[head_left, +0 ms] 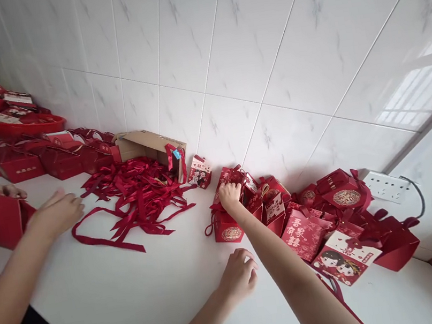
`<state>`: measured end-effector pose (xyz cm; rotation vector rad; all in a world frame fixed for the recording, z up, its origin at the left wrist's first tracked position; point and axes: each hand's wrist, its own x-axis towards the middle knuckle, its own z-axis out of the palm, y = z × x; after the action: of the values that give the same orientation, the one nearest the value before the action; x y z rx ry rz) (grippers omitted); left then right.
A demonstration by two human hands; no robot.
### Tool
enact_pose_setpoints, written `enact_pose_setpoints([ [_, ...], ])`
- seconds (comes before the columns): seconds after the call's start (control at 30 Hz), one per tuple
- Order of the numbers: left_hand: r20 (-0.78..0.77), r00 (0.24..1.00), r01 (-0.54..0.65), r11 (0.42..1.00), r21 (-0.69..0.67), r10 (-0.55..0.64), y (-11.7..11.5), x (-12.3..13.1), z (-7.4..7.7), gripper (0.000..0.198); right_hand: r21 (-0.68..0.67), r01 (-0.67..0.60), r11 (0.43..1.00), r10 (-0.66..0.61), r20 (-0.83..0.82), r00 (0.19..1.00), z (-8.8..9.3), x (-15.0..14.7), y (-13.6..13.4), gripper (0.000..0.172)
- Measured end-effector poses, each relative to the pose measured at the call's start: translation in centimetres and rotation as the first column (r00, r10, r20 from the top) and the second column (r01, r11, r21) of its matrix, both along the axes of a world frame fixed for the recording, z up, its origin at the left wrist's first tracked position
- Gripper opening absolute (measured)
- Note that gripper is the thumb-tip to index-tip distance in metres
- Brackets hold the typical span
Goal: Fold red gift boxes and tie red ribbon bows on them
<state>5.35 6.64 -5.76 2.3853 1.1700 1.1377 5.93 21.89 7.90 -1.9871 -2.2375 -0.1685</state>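
Observation:
My right hand (229, 195) is stretched forward and closed on the top of a small red gift box (226, 228) at the left edge of a pile of red boxes (319, 228). My left hand (239, 275) rests on the white table (147, 297) just in front of that box, fingers curled under, with nothing visible in them. A loose red ribbon handle hangs from the box's left side.
A heap of red ribbons (135, 195) lies by an open cardboard box (148, 145). More red boxes (37, 161) stand at the back left. Another person's hands (55, 213) at the left hold a red box (3, 218). A wall socket (388, 186) sits at the right.

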Motion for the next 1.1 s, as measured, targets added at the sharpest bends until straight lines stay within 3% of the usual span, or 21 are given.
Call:
enact_pose_setpoints([
  [0.13, -0.003, 1.0, 0.019, 0.999, -0.032, -0.019, -0.3, -0.4, 0.7, 0.021, 0.027, 0.0, 1.0, -0.002, 0.057, 0.998, 2.4, 1.3, -1.7, 0.038],
  [0.23, 0.011, 0.999, 0.043, 0.998, -0.048, -0.042, -0.3, -0.7, 1.3, 0.023, 0.158, -0.053, 0.986, 0.045, 0.05, 0.998, 5.2, 5.2, -3.4, 0.044],
  [0.33, 0.026, 0.997, 0.068, 0.996, -0.066, -0.066, -0.1, -0.9, 1.5, 0.023, 0.361, 0.008, 0.933, 0.021, -0.074, 0.997, 8.4, 12.8, -4.9, 0.03],
  [0.4, 0.031, 0.997, 0.074, 0.994, -0.081, -0.072, 0.1, -0.9, 1.5, 0.021, 0.429, 0.15, 0.891, -0.099, -0.14, 0.985, 10.1, 19.3, -6.0, 0.025],
  [0.47, 0.032, 0.997, 0.078, 0.993, -0.094, -0.075, 0.2, -0.9, 1.6, 0.02, 0.485, 0.332, 0.809, -0.24, -0.243, 0.94, 10.8, 26.0, -7.4, 0.03],
  [0.6, 0.034, 0.996, 0.084, 0.991, -0.104, -0.081, 0.5, -0.7, 1.7, 0.019, 0.402, 0.635, 0.66, -0.477, -0.429, 0.767, 8.8, 36.3, -10.4, 0.03],
  [0.7, 0.039, 0.996, 0.08, 0.991, -0.103, -0.077, 0.8, -0.6, 1.8, 0.018, 0.211, 0.745, 0.633, -0.586, -0.499, 0.639, 5.5, 40.2, -11.3, 0.02],
  [0.8, 0.044, 0.996, 0.079, 0.992, -0.099, -0.075, 1.0, -0.7, 1.9, 0.017, 0.057, 0.766, 0.641, -0.621, -0.547, 0.561, 2.5, 41.6, -10.6, 0.021],
  [0.9, 0.044, 0.998, 0.057, 0.992, -0.111, -0.052, 1.1, -0.6, 1.9, 0.016, 0.001, 0.756, 0.655, -0.594, -0.618, 0.516, 0.4, 41.6, -9.4, 0.023],
  [1.0, 0.033, 0.999, 0.036, 0.991, -0.132, -0.032, 1.2, -0.6, 1.8, 0.016, 0.03, 0.757, 0.653, -0.52, -0.708, 0.477, -0.4, 41.2, -9.2, 0.024],
  [1.1, 0.034, 0.999, 0.033, 0.989, -0.144, -0.028, 1.4, -0.5, 1.9, 0.016, 0.11, 0.792, 0.6, -0.43, -0.791, 0.436, 0.4, 41.1, -10.5, 0.025],
])
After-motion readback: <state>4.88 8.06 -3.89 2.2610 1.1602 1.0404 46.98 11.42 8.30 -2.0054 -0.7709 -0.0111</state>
